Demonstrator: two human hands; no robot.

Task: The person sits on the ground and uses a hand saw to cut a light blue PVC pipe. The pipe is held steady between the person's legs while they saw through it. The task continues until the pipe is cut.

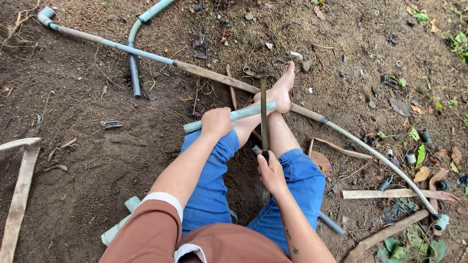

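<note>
Hands grip both: left hand (216, 122) clamps pale grey plastic pipe (243, 113) lying crosswise; right hand (271, 171) clasps dark narrow saw blade (263, 114) crossing it, pointing away.

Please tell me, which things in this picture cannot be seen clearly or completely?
- Head view: the saw teeth are too thin to make out.
- The pipe under the left hand is partly covered by that hand.
- The saw's handle is hidden inside the right hand.
- The long pipe is partly hidden behind the foot.

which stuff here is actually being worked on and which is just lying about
In use: short pale green plastic pipe gripped by left hand; thin dark saw blade held by right hand.

Lying about: long curved pipe, small pipe fittings, flat wooden strip.
</note>
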